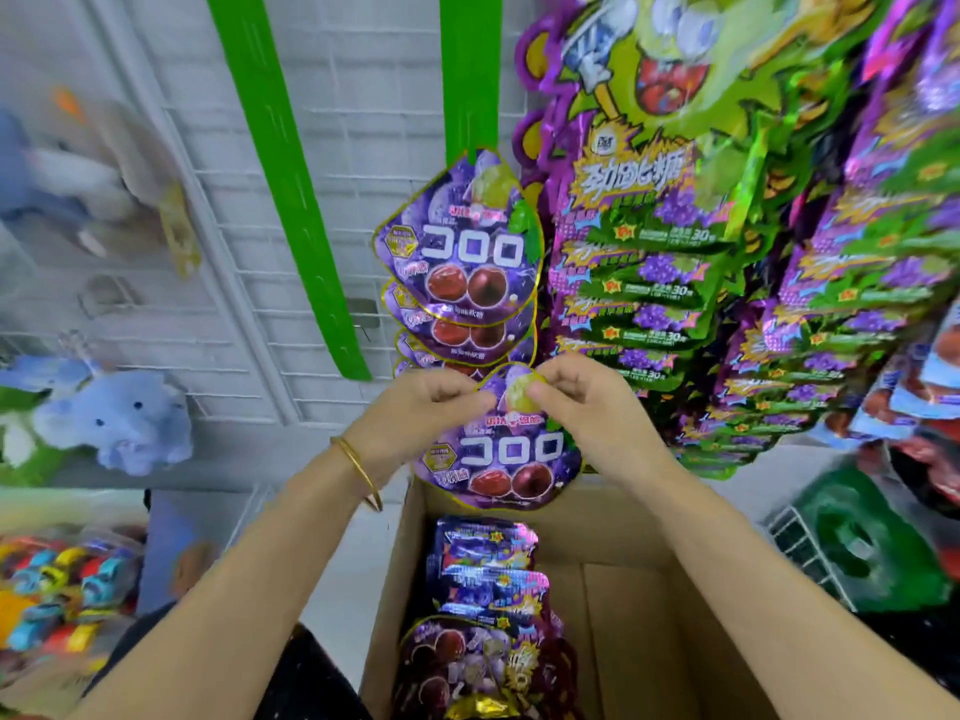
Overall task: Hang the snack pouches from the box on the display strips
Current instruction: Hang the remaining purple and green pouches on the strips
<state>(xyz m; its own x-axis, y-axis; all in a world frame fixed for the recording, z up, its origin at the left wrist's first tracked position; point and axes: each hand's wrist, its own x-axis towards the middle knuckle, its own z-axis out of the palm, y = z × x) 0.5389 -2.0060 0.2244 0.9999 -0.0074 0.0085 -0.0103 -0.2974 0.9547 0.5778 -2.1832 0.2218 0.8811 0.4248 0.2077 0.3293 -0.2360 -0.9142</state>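
Note:
A purple grape snack pouch (501, 454) hangs between my hands, just above the cardboard box (639, 615). My left hand (423, 407) pinches its top left corner, and my right hand (584, 407) pinches the top right. Directly above it, several matching purple pouches (460, 252) hang overlapping on a green display strip (467, 70). A second green strip (280, 184) to the left hangs bare. More purple pouches (485, 605) lie stacked along the left inside of the box.
Green and purple candy bags (654, 241) hang densely to the right of the strips. A white wire grid wall (363, 122) is behind. Blue plush toys (119, 418) hang at left, a green basket (852, 543) sits at right, colourful packets (62, 589) lie lower left.

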